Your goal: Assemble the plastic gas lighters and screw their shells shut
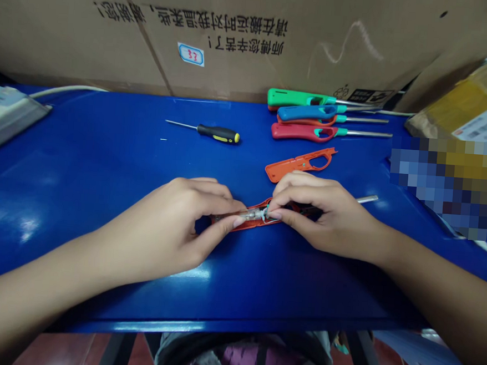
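Orange lighter shell is lying on the blue counter between my hands; my left hand and right hand are reaching in from either side, fingers pinching its metal insert.

Glossy blue table. Four long-nosed lighters are laid at the far edge, overlapping: green lighter, blue lighter, orange lighter, red lighter. A screwdriver with a black-and-yellow handle is placed to their left, tip pointing left. An orange half-shell is laid just below the lighters. A grey unit with a white cable is set at the left edge. A taped carton is seen at the far right corner.
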Available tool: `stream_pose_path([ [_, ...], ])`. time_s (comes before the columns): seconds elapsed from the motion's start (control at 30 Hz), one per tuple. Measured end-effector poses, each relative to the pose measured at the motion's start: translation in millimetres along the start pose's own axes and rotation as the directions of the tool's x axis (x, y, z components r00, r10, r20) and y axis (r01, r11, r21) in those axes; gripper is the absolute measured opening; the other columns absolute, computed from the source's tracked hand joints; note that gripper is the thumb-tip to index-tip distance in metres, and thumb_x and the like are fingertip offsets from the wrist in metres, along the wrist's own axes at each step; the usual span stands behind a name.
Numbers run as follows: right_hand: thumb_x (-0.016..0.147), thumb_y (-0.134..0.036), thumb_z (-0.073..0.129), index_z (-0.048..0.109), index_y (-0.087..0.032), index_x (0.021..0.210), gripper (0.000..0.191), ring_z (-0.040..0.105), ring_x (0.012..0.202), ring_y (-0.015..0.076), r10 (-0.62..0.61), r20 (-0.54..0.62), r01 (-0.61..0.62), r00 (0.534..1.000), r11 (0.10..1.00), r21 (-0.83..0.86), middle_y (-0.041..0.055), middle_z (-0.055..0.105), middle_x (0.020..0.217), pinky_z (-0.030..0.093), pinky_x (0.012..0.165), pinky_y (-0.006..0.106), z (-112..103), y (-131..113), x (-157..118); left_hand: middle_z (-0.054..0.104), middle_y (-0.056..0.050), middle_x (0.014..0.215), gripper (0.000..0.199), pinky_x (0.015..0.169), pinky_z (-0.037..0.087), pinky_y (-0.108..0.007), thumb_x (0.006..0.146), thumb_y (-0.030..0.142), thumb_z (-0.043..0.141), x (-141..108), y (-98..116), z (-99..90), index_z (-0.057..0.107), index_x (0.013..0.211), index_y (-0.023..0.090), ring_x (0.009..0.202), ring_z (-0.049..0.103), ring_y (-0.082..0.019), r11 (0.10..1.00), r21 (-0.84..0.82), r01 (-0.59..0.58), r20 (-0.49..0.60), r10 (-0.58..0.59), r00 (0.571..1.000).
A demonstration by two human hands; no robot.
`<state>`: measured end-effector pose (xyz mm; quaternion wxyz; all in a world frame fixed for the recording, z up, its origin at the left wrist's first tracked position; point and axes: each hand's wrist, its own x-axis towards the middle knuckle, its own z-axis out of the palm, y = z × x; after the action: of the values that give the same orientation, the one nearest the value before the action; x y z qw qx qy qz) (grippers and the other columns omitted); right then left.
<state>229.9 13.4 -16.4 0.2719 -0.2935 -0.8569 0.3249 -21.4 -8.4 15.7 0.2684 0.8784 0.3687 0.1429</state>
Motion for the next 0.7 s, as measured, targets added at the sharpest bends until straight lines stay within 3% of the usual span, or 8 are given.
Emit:
stream_pose_path([
  [0.7,0.092,-0.012,0.064,0.072,-0.014,0.087,0.01,0.06,0.084,0.0124,-0.043,0.004,0.043,0.999,0.998,-0.041,0.0036,0.066,0.086,0.047,0.079,0.028,1.5,1.2,0.7,0.075,0.0,0.091,0.025,0.072,0.051,-0.025,0.098,0.024,0.059,1.2,-2.0,4.0,0.076,0.115,0.027,0.079,0.066,-0.013,0.998,-0.062,0.006,0.001,-0.006,1.0],
])
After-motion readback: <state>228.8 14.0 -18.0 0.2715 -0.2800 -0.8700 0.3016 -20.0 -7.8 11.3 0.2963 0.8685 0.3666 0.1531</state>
